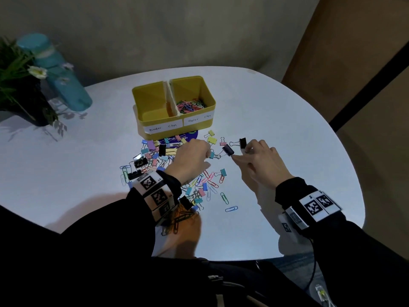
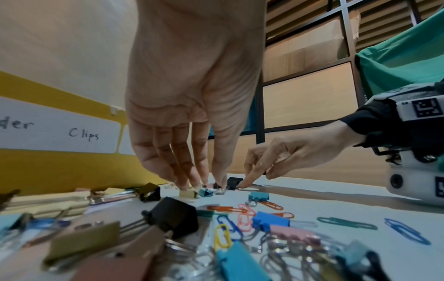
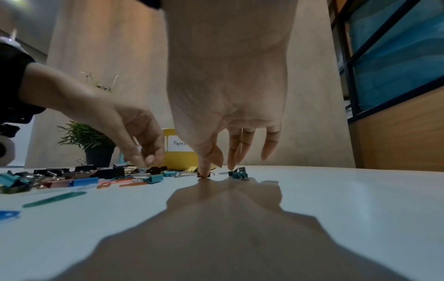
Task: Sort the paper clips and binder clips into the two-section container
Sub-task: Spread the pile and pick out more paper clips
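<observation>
Here, the white desk (image 1: 276,111) carries a yellow two-section container (image 1: 177,120) (paper clips fill its right section) and a scattered clip pile (image 1: 168,169) just in front. The left hand (image 1: 190,158) reaches fingers-down among binder clips, nothing gripped; the right hand (image 1: 259,160) presses straight fingertips on a black binder clip (image 1: 228,149).

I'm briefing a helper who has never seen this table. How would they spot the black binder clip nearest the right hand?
Start at the yellow two-section plastic container on the white table. Look right of its "Paper Clips" label: the black binder clip lies apart from the heap, beside the right hand. Silver wire handles point left.
</observation>
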{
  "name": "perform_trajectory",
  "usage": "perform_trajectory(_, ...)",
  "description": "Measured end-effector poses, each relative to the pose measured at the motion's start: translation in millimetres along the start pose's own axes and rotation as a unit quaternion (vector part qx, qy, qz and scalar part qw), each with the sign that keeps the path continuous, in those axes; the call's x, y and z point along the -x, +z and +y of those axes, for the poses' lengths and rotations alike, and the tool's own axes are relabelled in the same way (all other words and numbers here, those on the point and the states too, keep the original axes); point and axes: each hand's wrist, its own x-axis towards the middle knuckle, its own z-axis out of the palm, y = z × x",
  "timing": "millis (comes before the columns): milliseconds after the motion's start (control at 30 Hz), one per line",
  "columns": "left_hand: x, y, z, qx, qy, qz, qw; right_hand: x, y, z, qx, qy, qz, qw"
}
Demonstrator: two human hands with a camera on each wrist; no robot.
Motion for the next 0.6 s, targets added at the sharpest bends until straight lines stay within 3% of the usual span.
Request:
perform_trajectory(400,-36.3,-1.0,36.5,-0.166,0.047,-0.032,0.984,-0.5,-4.0,-1.5,-0.025,0.048,0.029,0.998)
perform_trajectory(600,-38.5,-6.3,28.5,-0.115,0.044,-0.021,0.992,-4.8,-2.9,-2.2,-0.003,0.035,0.01,0.999)
